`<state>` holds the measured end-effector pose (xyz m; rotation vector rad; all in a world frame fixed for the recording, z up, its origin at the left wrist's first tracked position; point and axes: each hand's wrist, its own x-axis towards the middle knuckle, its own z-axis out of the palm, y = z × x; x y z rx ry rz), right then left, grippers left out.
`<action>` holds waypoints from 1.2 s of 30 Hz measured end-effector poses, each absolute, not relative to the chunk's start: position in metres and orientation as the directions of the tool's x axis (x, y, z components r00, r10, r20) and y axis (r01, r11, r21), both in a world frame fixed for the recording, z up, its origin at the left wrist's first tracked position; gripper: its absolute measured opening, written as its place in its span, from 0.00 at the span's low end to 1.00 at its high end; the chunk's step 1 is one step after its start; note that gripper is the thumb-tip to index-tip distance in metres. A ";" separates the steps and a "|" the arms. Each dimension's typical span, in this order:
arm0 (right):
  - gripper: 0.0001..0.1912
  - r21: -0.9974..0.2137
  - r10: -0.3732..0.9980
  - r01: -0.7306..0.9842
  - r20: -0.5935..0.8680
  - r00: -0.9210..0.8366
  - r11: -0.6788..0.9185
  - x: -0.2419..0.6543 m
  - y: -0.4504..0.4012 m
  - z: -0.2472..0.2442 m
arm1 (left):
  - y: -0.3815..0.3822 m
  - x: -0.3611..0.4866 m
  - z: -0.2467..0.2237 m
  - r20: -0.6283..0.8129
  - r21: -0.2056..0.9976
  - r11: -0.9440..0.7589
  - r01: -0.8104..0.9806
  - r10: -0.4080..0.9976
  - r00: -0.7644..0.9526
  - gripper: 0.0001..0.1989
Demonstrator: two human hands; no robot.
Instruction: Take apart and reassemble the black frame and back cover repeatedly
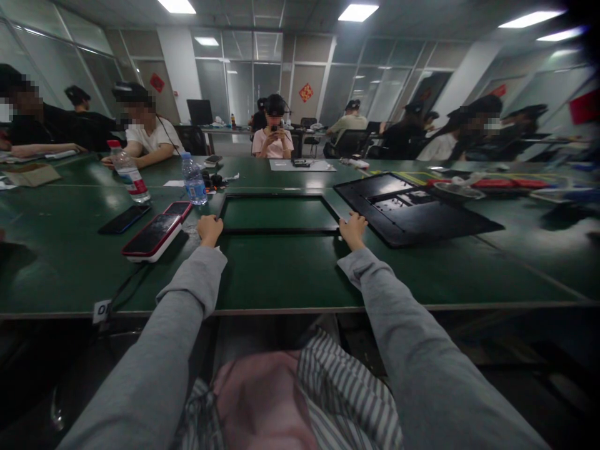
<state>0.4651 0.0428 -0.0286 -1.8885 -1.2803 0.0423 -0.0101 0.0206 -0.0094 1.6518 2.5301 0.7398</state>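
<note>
A thin black rectangular frame (281, 232) is at the middle of the green table (281, 275), and the green surface shows through its opening. My left hand (210, 230) grips its left side near the front corner, fingers curled. At the right side, near the other front corner, my right hand (353, 230) is closed on the frame too. Just right of that hand lies a large black panel (422, 219) with fittings on its surface.
Left of the frame are a red-edged device (154, 236), a dark phone (124, 219) and two bottles (194, 181) (129, 172). A white sheet (281, 165) lies at the far side. Several people sit around the room, one (273, 140) straight across.
</note>
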 end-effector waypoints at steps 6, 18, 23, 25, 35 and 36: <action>0.25 -0.653 0.788 0.737 0.357 0.502 -0.174 0.468 0.046 -0.032 | 0.019 -0.010 -0.009 0.234 0.406 0.314 0.858 0.872 -0.429 0.23; 0.27 -0.660 0.850 0.748 0.354 0.390 -0.069 0.473 0.052 -0.037 | 0.019 -0.010 -0.010 0.239 0.407 0.306 0.861 0.874 -0.424 0.22; 0.27 -0.658 0.843 0.750 0.367 0.394 -0.064 0.475 0.054 -0.039 | 0.020 -0.010 -0.012 0.246 0.411 0.310 0.857 0.868 -0.432 0.22; 0.27 -0.658 0.838 0.750 0.375 0.396 -0.060 0.475 0.054 -0.039 | 0.020 -0.009 -0.012 0.249 0.414 0.309 0.856 0.866 -0.433 0.22; 0.27 -0.612 0.860 0.783 0.340 0.382 -0.106 0.472 0.052 -0.036 | 0.018 -0.007 -0.006 0.221 0.402 0.319 0.858 0.876 -0.429 0.22; 0.26 -0.609 0.861 0.785 0.336 0.382 -0.111 0.472 0.051 -0.036 | 0.017 -0.006 -0.005 0.216 0.401 0.322 0.858 0.877 -0.430 0.22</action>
